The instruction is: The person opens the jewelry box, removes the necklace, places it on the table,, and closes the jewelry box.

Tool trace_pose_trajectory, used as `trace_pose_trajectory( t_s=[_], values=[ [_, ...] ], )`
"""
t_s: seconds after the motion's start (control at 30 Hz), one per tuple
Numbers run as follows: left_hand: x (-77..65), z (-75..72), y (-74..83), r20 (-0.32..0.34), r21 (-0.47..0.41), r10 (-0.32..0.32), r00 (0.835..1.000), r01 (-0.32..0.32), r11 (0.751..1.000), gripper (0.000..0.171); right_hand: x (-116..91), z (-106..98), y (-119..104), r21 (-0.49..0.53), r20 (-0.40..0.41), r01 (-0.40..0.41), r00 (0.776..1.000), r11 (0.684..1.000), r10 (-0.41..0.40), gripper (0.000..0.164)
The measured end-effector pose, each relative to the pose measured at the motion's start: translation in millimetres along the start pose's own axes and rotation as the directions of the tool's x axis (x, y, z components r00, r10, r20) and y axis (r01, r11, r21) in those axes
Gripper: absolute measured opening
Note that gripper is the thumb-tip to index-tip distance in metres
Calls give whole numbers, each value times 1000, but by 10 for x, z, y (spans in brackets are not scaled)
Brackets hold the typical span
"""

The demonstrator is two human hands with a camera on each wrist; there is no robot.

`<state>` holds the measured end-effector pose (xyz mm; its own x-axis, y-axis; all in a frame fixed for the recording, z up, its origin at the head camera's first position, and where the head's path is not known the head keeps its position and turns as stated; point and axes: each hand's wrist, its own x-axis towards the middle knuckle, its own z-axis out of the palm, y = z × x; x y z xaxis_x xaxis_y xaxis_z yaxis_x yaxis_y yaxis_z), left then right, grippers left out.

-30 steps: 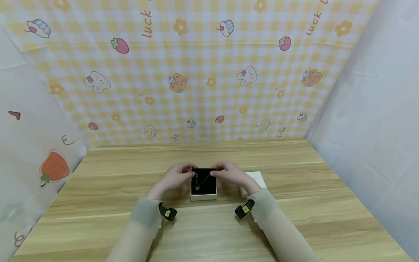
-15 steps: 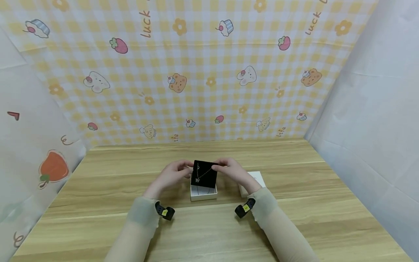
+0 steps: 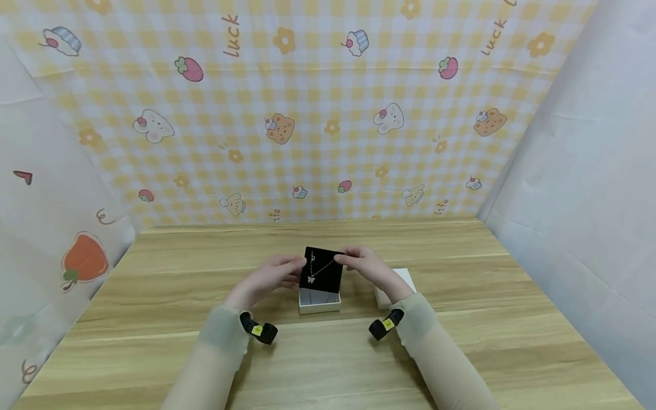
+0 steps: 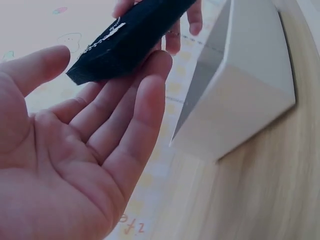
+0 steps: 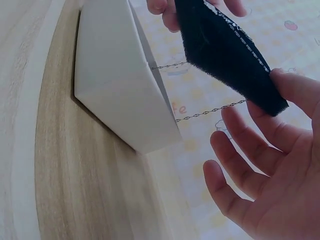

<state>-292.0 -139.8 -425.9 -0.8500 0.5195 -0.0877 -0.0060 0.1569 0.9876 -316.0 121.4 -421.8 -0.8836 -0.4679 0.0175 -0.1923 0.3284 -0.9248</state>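
Note:
A black jewellery box pad [image 3: 330, 279] is tilted above the open white box [image 3: 319, 308]. On its face lies a thin necklace with a butterfly pendant [image 3: 311, 279]. My right hand [image 3: 366, 265] pinches the pad's right edge between thumb and index finger. At the other side, my left hand [image 3: 269, 276] has its fingers under the pad; in the left wrist view its thumb [image 4: 50, 62] stands apart from it. Behind the pad, two strands of chain [image 5: 210, 112] run down into the box. The box's inside is partly hidden.
A white box lid [image 3: 405, 278] lies right of the box, partly behind my right wrist. The wooden table [image 3: 318, 364] ends at a checked cloth backdrop [image 3: 318, 154]. White cloth walls stand at both sides.
The black pad has come up out of the box with the necklace on it, tilting and exposing the box's inside. My left hand let go of its edge, then came back against it.

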Motion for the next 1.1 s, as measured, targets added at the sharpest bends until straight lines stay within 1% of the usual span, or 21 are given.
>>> trace_pose_trajectory(
  t_s=[0.1,0.2,0.37,0.47,0.53,0.67,0.87,1.0,1.1],
  values=[
    [3,6,-12,37,-86,5,999,-1,996,53,-6,-5,-11,10,8,9,1000,1000,-9,30],
    [0,16,-16,69,-149,20,997,-10,989,53,-9,-7,-18,10,13,12,1000,1000,-12,30],
    [-3,48,-14,118,-231,54,991,-26,973,48,-1,-1,-18,12,19,20,1000,1000,-20,27],
    [-1,72,-20,139,-267,63,988,-24,963,46,1,1,-6,16,21,28,999,999,-29,26],
    [4,87,-27,150,-279,66,986,-22,960,45,0,0,-2,14,22,29,999,999,-29,26],
    [11,106,-33,160,-278,71,985,-24,960,44,3,1,-9,6,21,26,999,1000,-26,26],
    [19,112,-34,160,-285,79,984,-31,958,43,5,-7,-12,22,31,28,999,999,-29,29],
    [20,117,-29,145,-298,82,986,-35,954,40,7,-15,-9,34,34,22,999,999,-23,31],
    [15,125,-15,126,-304,76,989,-34,952,40,-17,-13,-63,73,30,-3,1000,997,0,35]
  ],
)
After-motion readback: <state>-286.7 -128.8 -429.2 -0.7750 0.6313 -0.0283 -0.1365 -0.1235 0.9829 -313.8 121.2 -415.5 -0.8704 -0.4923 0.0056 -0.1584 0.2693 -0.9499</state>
